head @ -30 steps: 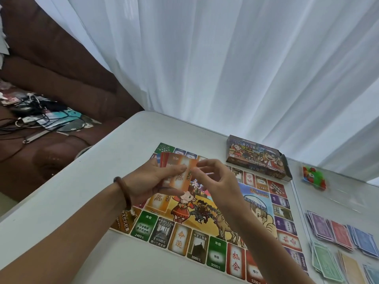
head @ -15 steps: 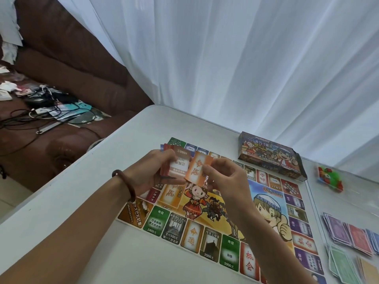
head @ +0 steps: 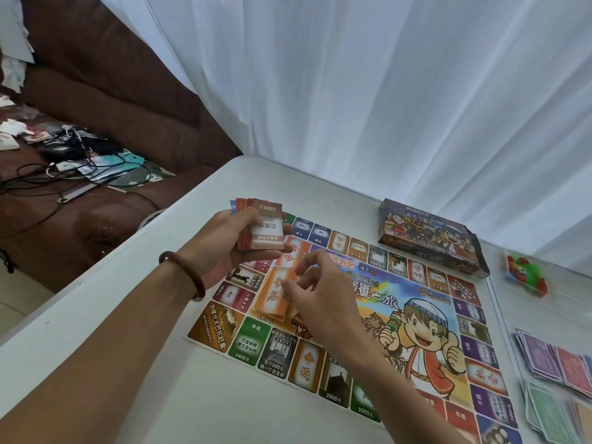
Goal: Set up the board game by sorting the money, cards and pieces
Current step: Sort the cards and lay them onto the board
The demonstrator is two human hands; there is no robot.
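My left hand (head: 217, 248) grips a thick stack of cards (head: 261, 227) above the far left corner of the colourful game board (head: 416, 315); the top card is brown and white and reads 1000. My right hand (head: 323, 299) hovers low over the board with its fingers loosely curled and nothing visible in them. Its fingertips are beside a small pile of orange cards (head: 275, 294) lying on the board. Motion blur hides whether they touch the pile. A second orange card patch (head: 296, 254) shows just behind the fingers.
The game box (head: 429, 238) stands past the board's far edge, with a clear bag of red and green pieces (head: 525, 274) to its right. Sorted money piles, purple and red (head: 551, 360) and green (head: 544, 408), lie at the right. A cluttered brown sofa (head: 96, 107) borders the white table (head: 224, 405) on the left.
My right hand drew an orange card off the stack, carried it down to the orange pile on the board and no longer holds it. My left hand kept the stack raised.
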